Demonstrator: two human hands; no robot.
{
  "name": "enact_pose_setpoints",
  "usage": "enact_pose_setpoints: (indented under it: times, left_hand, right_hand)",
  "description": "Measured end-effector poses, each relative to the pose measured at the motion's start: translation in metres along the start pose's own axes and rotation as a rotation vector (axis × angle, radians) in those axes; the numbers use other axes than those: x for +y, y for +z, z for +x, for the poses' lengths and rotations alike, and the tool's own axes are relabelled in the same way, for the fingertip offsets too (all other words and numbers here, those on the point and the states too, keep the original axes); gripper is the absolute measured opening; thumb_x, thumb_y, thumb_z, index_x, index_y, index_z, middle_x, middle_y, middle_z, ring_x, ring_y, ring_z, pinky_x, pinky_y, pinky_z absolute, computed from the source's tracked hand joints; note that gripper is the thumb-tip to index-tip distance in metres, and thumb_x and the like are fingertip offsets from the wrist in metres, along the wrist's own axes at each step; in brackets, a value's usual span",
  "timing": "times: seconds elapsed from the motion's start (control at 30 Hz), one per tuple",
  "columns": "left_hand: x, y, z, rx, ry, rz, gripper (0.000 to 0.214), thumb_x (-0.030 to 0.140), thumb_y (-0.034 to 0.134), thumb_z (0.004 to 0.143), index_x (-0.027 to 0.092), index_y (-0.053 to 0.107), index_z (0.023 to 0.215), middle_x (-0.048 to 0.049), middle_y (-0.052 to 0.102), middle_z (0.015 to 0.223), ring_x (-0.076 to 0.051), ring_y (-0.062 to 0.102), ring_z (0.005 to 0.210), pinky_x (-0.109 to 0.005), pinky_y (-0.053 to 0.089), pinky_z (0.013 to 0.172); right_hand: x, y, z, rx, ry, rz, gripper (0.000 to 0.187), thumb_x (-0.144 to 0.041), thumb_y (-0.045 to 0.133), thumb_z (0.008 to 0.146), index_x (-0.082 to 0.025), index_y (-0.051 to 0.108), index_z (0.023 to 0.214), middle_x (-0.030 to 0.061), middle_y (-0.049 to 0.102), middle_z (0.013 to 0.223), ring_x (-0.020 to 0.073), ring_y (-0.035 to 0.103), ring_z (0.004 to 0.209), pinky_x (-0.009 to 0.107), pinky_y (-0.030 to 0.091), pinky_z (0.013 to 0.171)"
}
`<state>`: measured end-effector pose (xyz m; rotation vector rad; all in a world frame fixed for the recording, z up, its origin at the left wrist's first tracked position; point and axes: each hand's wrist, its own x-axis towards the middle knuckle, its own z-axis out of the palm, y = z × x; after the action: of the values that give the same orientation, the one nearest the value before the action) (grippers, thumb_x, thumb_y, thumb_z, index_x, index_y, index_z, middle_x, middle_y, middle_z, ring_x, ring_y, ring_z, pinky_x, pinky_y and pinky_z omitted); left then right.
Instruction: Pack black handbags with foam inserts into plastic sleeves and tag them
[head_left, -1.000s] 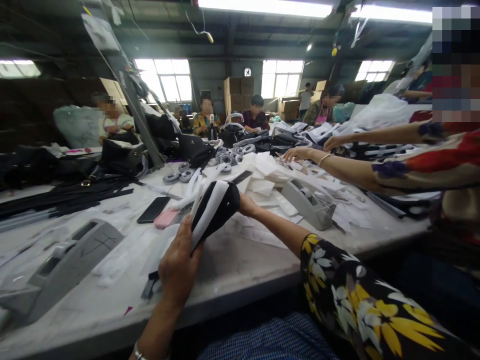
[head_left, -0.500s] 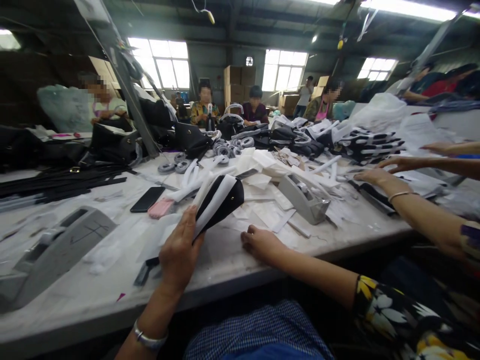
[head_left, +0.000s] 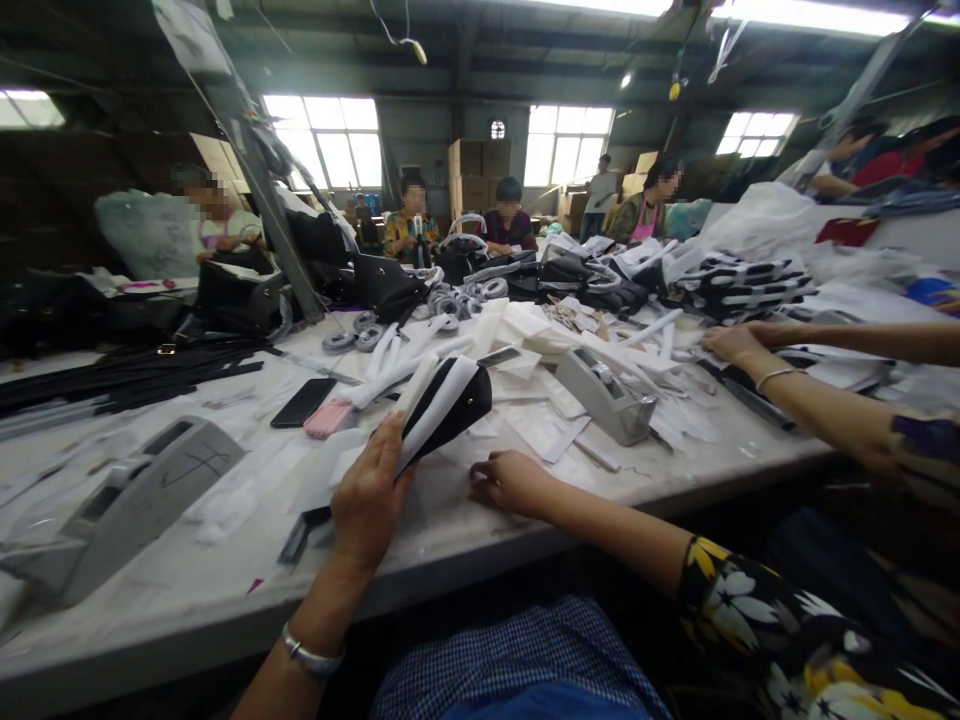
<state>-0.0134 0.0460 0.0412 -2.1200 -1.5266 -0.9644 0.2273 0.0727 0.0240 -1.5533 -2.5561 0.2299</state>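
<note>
My left hand (head_left: 371, 500) is closed around a folded black bag (head_left: 466, 400) with a small gold stud and a white padded strip along it. The bag tilts up to the right above the table. Just right of and below it is my right hand (head_left: 514, 482), low over the tabletop, its fingers curled in. I cannot make out whether anything is pinched in those fingers. A thin white sheet (head_left: 319, 480) and a grey-black strap end (head_left: 300, 535) lie beside my left wrist.
Grey tape dispensers stand left (head_left: 161, 480) and right (head_left: 607, 395). A black phone (head_left: 302, 403) and a pink item (head_left: 328, 418) lie between. White paper (head_left: 517, 330) and black bags (head_left: 386, 285) are piled behind. A co-worker's hands (head_left: 735, 345) work at right.
My right hand has moved slightly left, closer beneath the bag. My left hand still holds the bag. The co-worker's hands at right have shifted, and the view has turned slightly.
</note>
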Motion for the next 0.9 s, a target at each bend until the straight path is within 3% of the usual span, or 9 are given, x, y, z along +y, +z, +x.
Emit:
enact_pose_setpoints:
  times: [0.13,0.2,0.27,0.37,0.53,0.6,0.7,0.8,0.9]
  left_hand:
    - [0.0,-0.001,-0.001,-0.03,-0.017,0.003,0.075,0.019,0.059,0.091,0.024,0.024,0.156,-0.0079,0.047,0.152,-0.028,0.059,0.126,-0.035,0.052,0.1]
    - [0.0,-0.002,-0.001,-0.033,-0.025,0.001,0.075,0.019,0.059,0.09,0.024,0.024,0.156,-0.0075,0.047,0.152,-0.028,0.059,0.126,-0.035,0.051,0.101]
    - [0.001,-0.002,0.0,-0.033,-0.029,-0.003,0.075,0.018,0.059,0.09,0.024,0.025,0.156,-0.0075,0.047,0.152,-0.028,0.059,0.126,-0.036,0.051,0.101]
    - [0.002,-0.002,0.0,-0.033,-0.022,-0.012,0.076,0.018,0.059,0.089,0.025,0.025,0.156,-0.0077,0.047,0.152,-0.028,0.058,0.126,-0.035,0.051,0.1]
    - [0.002,-0.001,-0.002,-0.053,-0.016,-0.028,0.078,0.017,0.058,0.089,0.027,0.021,0.157,-0.0071,0.045,0.153,-0.028,0.057,0.128,-0.035,0.05,0.102]
    - [0.002,0.0,-0.004,-0.065,-0.013,-0.032,0.079,0.016,0.058,0.089,0.027,0.02,0.157,-0.0065,0.044,0.154,-0.027,0.056,0.129,-0.035,0.049,0.103]
    - [0.002,0.002,-0.006,-0.077,-0.001,-0.029,0.08,0.015,0.057,0.09,0.028,0.018,0.158,-0.0063,0.042,0.155,-0.027,0.054,0.131,-0.036,0.049,0.104]
    - [0.001,0.005,-0.01,-0.072,0.05,-0.029,0.08,0.013,0.055,0.091,0.028,0.013,0.158,-0.0083,0.042,0.155,-0.026,0.051,0.135,-0.038,0.049,0.105]
    - [0.001,0.01,-0.016,-0.056,0.119,-0.013,0.079,0.013,0.053,0.093,0.027,0.011,0.158,-0.0108,0.044,0.154,-0.026,0.049,0.136,-0.04,0.048,0.106]
  right_hand:
    - [0.009,-0.003,-0.007,0.06,-0.034,0.009,0.035,-0.036,0.053,0.098,-0.021,0.065,0.128,0.0115,0.064,0.122,0.0242,0.06,0.105,0.034,0.046,0.09]
    - [0.014,-0.002,-0.013,0.073,-0.094,0.001,0.034,-0.035,0.055,0.097,-0.022,0.064,0.127,0.0109,0.061,0.126,0.0247,0.056,0.11,0.035,0.044,0.095]
    - [0.012,-0.001,-0.016,0.067,-0.087,-0.017,0.03,-0.035,0.053,0.098,-0.023,0.066,0.122,0.0107,0.063,0.12,0.0247,0.055,0.107,0.036,0.045,0.092]
    - [0.0,0.001,-0.016,0.043,0.047,-0.037,0.029,-0.035,0.052,0.098,-0.019,0.067,0.117,0.0137,0.064,0.114,0.0255,0.058,0.101,0.034,0.048,0.083]
    - [-0.015,-0.006,-0.016,0.021,0.138,-0.013,0.049,-0.054,0.054,0.094,-0.015,0.067,0.121,0.0173,0.066,0.113,0.0276,0.066,0.089,0.038,0.052,0.077]
    - [-0.014,-0.006,-0.018,0.071,0.065,-0.005,0.054,-0.052,0.05,0.097,-0.015,0.058,0.135,0.0171,0.062,0.128,0.031,0.063,0.109,0.041,0.051,0.092]
    - [-0.009,0.004,-0.018,0.081,-0.199,0.029,0.055,-0.045,0.049,0.1,-0.017,0.047,0.146,0.0134,0.047,0.15,0.0312,0.042,0.138,0.047,0.034,0.115]
    - [-0.004,0.02,-0.018,0.031,-0.316,0.094,0.049,-0.039,0.04,0.104,-0.019,0.046,0.148,0.0114,0.043,0.154,0.0277,0.035,0.144,0.051,0.026,0.119]
    - [-0.004,0.027,-0.024,0.12,-0.342,0.162,0.042,-0.033,0.042,0.103,-0.021,0.053,0.142,0.0118,0.053,0.146,0.0249,0.045,0.138,0.049,0.034,0.116]
